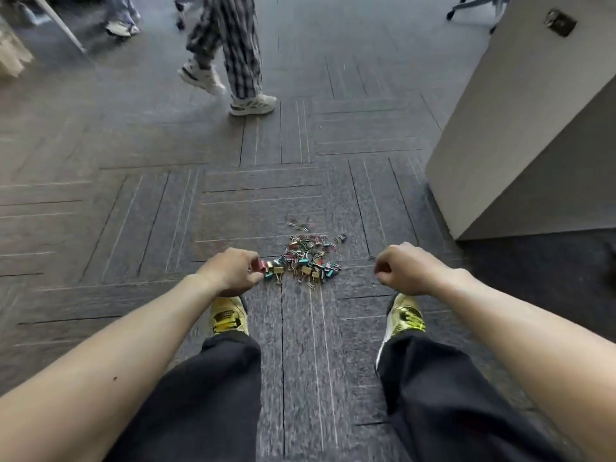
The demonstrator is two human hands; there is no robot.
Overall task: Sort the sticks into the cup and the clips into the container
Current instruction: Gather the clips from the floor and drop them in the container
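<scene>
A heap of small coloured binder clips (pixel 305 261) lies on the grey carpet in front of my feet. A few loose clips (pixel 300 226) are scattered just beyond it. My left hand (pixel 231 271) is at the heap's left edge, its fingers and thumb curled round a red clip (pixel 257 265). My right hand (pixel 403 268) hovers to the right of the heap, apart from it, with fingers curled into the palm and nothing visible in them. No sticks, cup or container are in view.
My two yellow shoes (pixel 230 316) (pixel 405 316) stand just behind the heap. A white cabinet (pixel 520 138) rises at the right. A person in checked trousers (pixel 230 45) walks across the carpet further ahead. Chair wheels (pixel 466 8) show at the top right.
</scene>
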